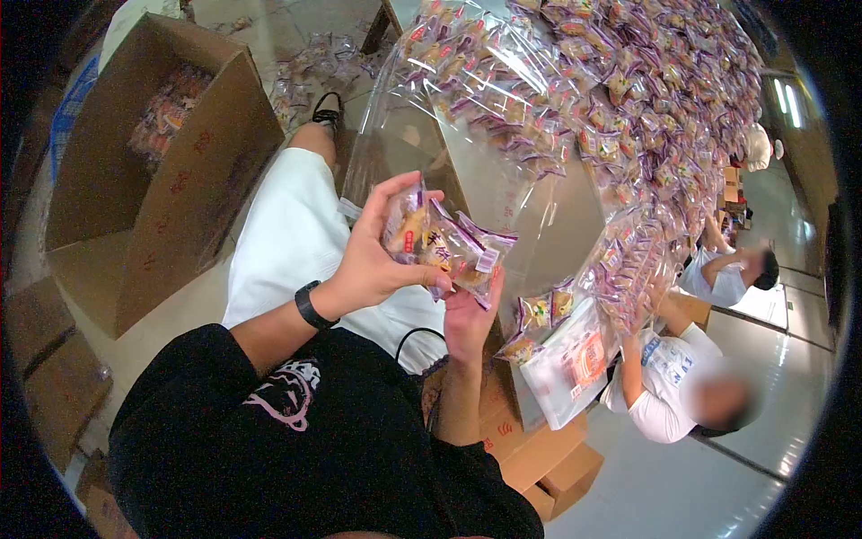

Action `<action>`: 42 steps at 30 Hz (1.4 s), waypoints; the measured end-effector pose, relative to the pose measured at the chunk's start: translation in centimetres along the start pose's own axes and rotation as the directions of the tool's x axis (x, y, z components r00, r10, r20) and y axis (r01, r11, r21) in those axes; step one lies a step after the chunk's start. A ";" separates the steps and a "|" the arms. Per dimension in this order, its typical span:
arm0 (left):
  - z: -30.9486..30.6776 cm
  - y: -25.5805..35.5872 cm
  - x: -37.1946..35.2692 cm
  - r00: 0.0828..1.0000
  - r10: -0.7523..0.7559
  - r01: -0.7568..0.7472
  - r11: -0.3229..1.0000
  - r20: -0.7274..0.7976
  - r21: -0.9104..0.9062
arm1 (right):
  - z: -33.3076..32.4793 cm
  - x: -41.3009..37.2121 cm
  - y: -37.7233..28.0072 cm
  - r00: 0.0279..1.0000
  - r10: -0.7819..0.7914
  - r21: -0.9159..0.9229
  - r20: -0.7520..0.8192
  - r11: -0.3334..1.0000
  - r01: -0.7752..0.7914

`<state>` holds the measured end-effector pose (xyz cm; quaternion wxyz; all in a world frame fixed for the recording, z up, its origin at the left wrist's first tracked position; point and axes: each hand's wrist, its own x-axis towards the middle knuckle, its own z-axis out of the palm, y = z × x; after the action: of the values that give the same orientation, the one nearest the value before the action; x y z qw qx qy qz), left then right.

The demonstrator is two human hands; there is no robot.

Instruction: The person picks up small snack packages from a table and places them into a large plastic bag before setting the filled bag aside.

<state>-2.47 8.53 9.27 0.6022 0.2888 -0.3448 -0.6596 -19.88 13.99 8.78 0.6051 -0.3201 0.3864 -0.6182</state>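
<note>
Several small clear-and-purple snack packets (437, 244) are bunched together in front of my chest. My left hand (375, 256), with a black band on its wrist, is wrapped round them, thumb across the front. My right hand (469, 322) grips the same bunch from its lower right side, its fingers partly hidden behind the packets. Through the wrappers show yellowish-brown pieces and red and dark printing. A large clear plastic sheet or bag (386, 126) lies on the table edge beyond my hands. Nearer my right hand, a few loose packets (536, 314) lie beside a stack of printed plastic bags (570, 364).
A big heap of the same packets (646, 99) covers the table ahead. An open cardboard box (193, 193) at left holds reddish packets. More cartons (539, 454) stand at lower right. Two people in white shirts (664, 368) work along the table; packets also lie on the floor.
</note>
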 end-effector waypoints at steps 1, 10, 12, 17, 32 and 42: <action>0.2 -0.1 -0.1 1.000 -0.007 0.007 1.000 0.004 0.000 | 0.3 -0.3 0.9 0.996 -0.083 -0.112 0.026 0.990 0.085; -1.1 0.1 0.0 0.976 -0.156 0.182 0.968 0.152 -0.172 | -0.5 0.8 -0.5 0.960 0.157 0.300 0.231 0.927 -0.224; -1.7 0.0 0.5 0.969 -0.124 0.156 0.977 0.213 -0.143 | -0.8 1.1 -0.5 0.919 0.215 0.278 0.330 0.908 -0.312; -1.0 0.3 0.4 0.969 -0.097 0.091 0.995 0.228 0.036 | 0.3 0.2 0.7 0.991 0.069 -0.270 -0.114 0.958 -0.097; -0.2 0.0 -1.0 0.988 -0.130 0.134 0.990 0.085 -0.050 | -0.3 -0.3 2.5 0.954 -0.264 -0.321 -0.140 0.924 0.209; -0.6 0.8 0.1 0.980 -0.108 0.132 0.982 0.164 -0.138 | 1.2 1.2 0.9 0.964 -0.254 -0.525 -0.075 0.832 0.178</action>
<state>-1.54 8.35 9.59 0.5523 0.2111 -0.3226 -0.7392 -18.52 12.69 8.53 0.3948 -0.4668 0.5405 -0.5781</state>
